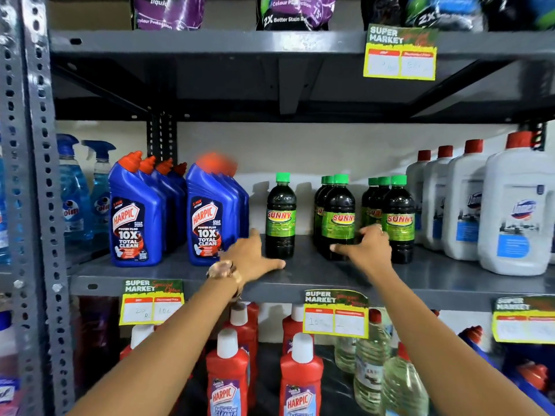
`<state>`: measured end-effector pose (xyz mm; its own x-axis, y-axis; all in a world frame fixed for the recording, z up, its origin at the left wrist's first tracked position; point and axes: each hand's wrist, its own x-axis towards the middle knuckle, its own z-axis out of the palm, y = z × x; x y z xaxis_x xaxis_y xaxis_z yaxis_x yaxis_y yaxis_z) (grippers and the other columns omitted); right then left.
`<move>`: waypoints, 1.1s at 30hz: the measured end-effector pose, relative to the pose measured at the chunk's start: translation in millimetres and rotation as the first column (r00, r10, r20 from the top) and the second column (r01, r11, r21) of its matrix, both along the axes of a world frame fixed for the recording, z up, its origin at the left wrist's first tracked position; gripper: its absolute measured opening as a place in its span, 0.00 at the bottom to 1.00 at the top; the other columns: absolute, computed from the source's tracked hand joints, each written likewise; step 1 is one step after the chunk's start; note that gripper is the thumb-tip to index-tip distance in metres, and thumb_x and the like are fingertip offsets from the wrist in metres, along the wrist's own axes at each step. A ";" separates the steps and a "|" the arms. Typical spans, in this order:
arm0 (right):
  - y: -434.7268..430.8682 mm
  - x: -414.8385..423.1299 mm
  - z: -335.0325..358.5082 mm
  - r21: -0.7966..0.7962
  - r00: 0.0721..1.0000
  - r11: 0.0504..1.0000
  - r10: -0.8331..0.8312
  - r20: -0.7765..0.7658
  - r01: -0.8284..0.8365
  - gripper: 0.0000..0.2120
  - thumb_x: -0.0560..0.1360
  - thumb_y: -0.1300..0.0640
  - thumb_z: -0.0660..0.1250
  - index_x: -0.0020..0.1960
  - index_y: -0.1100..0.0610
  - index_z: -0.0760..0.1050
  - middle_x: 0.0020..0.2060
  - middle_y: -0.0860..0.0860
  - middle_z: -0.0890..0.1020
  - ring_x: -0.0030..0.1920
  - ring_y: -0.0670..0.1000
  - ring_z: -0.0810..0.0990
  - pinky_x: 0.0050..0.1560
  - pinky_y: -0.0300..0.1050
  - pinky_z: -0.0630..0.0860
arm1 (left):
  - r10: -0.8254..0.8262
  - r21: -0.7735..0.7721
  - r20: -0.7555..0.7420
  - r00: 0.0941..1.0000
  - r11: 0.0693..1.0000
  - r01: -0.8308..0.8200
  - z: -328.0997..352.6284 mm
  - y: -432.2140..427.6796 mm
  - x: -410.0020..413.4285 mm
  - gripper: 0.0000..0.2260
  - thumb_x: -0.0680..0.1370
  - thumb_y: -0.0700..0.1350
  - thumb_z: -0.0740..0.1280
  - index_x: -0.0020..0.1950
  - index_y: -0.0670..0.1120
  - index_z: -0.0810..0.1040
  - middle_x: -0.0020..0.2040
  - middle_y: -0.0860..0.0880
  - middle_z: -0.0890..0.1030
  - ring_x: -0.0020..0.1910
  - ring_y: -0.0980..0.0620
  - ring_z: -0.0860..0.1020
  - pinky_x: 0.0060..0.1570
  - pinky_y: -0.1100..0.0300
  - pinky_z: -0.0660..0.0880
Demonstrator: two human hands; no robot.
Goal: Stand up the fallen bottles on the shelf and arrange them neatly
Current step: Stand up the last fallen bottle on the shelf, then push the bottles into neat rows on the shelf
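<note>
On the grey middle shelf (300, 283) stand dark Sunny bottles with green caps. One Sunny bottle (280, 217) is alone and upright. To its right are two short rows, the nearer row (338, 217) and the farther right row (398, 220), all upright. My left hand (255, 256) lies open on the shelf, between the blue Harpic bottles and the single Sunny bottle, thumb pointing right. My right hand (369, 247) hovers open, fingers spread, in front of the gap between the two rows. Neither hand holds anything.
Blue Harpic bottles (207, 217) stand in two rows at the left, with blue spray bottles (75, 199) beyond them. White jugs (516, 211) with red caps fill the right. Red Harpic bottles (228, 379) and clear bottles (372, 364) stand on the shelf below. Price tags hang from shelf edges.
</note>
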<state>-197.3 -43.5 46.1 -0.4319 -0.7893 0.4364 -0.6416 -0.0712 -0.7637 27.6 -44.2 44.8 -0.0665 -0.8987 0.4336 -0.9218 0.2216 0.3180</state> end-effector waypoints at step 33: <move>-38.1 -5.5 -1.1 0.199 0.979 0.978 0.104 -0.173 -0.068 0.51 0.65 0.49 0.79 0.75 0.66 0.53 0.67 0.63 0.71 0.66 0.63 0.73 0.62 0.52 0.73 | 0.117 0.085 -0.169 0.979 0.991 -0.104 -9.3 -67.5 -49.0 0.36 0.70 0.57 0.72 0.66 0.40 0.58 0.62 0.39 0.76 0.61 0.39 0.74 0.60 0.47 0.72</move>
<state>-202.8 -81.7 45.0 -0.2861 -0.8965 0.3383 -0.7686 0.0039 -0.6397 -21.4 -111.6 35.5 0.1051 -0.9270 0.3602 -0.8690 0.0905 0.4865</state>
